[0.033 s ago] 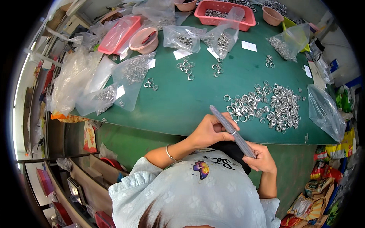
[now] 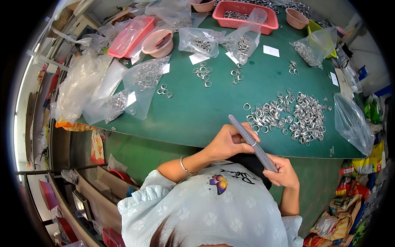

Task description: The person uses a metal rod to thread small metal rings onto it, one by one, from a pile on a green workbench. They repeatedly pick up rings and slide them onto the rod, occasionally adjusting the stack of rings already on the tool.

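A grey ring mandrel [image 2: 240, 126], marked along its length, slants over the table's near edge. My left hand [image 2: 225, 142] is closed around its middle, the thumb tip against a silver ring [image 2: 254, 144] that encircles the stick. The left fingers behind the mandrel are partly hidden. Lower right, my right hand [image 2: 284, 171] grips the mandrel's near end between thumb and fingers. Just beyond my hands a loose heap of silver rings [image 2: 307, 117] lies on the green table [image 2: 185, 115], with a looser spread of rings [image 2: 265, 115] to its left.
Farther back lie small ring groups [image 2: 202, 73], white paper slips [image 2: 271, 51] and clear bags of rings [image 2: 146, 76]. A pink basket [image 2: 269, 25], a pink bowl [image 2: 158, 51] and a red tray [image 2: 119, 47] stand behind. An empty-looking clear bag [image 2: 352, 123] rests at the right edge.
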Available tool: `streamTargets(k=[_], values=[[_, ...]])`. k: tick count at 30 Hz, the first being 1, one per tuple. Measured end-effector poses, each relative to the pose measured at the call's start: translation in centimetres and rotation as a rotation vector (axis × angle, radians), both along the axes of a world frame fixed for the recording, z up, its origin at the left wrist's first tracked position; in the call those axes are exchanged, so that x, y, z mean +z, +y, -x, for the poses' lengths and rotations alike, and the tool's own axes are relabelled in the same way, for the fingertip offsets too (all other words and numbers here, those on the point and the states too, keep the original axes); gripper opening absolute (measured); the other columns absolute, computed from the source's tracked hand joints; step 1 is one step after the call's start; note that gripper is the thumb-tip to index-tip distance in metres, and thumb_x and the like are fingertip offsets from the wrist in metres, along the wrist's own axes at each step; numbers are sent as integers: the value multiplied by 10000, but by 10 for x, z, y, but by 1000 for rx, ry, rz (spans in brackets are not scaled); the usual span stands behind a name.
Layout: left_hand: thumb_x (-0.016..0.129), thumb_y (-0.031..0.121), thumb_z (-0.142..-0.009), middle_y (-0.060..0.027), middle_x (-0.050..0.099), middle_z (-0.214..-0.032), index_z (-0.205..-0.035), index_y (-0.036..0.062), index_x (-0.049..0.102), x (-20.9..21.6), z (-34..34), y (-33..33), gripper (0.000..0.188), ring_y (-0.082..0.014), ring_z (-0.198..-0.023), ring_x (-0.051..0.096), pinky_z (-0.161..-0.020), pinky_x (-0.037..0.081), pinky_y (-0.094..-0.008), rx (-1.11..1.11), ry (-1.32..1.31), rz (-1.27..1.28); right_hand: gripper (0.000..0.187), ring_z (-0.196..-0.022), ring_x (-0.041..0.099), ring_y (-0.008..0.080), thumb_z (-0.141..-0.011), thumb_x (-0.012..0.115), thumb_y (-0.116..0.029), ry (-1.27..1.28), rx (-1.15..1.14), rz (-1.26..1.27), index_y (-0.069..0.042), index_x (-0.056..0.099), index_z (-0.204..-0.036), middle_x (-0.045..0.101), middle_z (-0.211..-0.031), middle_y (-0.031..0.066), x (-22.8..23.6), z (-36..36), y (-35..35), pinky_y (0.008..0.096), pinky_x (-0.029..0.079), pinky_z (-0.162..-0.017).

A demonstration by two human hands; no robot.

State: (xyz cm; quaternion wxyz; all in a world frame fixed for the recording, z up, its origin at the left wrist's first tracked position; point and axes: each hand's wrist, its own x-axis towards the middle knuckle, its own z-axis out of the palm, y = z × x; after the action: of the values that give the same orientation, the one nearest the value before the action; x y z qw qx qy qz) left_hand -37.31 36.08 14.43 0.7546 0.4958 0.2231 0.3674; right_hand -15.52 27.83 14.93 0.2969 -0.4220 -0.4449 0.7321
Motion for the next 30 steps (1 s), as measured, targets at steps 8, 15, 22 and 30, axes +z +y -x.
streamTargets(k=[8, 15, 22, 30], values=[[620, 21, -801, -59, 549, -957, -992, -40, 589, -18, -2, 1, 202, -145, -915, 548, -843, 446, -288, 81, -19, 83, 477, -407, 369, 1, -819, 564, 22, -33, -74, 53, 14, 431, -1277, 479, -628, -46, -1, 8, 2, 172, 268, -348], [612, 54, -818, -58, 545, -959, -1012, -52, 582, -28, -5, -3, 223, -148, -928, 541, -856, 437, -295, 138, -59, 90, 430, -423, 381, 2, -820, 584, -21, -141, -95, 11, 0, 469, -1234, 463, -622, -65, -2, 10, -1, 173, 274, -364], [598, 44, -825, -61, 545, -986, -1029, -54, 577, -31, -7, -5, 227, -149, -938, 537, -863, 434, -298, 183, -28, 126, 406, -528, 405, 32, -803, 604, -30, -263, -79, -67, 14, 492, -1190, 474, -649, -27, 4, 12, 1, 196, 340, -472], [585, 12, -816, -66, 540, -988, -1021, -52, 582, -17, -8, -9, 215, -149, -940, 530, -864, 431, -299, 243, -64, 112, 386, -572, 437, 96, -776, 631, -42, -474, -94, -437, 23, 517, -1138, 491, -666, 30, 6, 16, 3, 234, 392, -542]])
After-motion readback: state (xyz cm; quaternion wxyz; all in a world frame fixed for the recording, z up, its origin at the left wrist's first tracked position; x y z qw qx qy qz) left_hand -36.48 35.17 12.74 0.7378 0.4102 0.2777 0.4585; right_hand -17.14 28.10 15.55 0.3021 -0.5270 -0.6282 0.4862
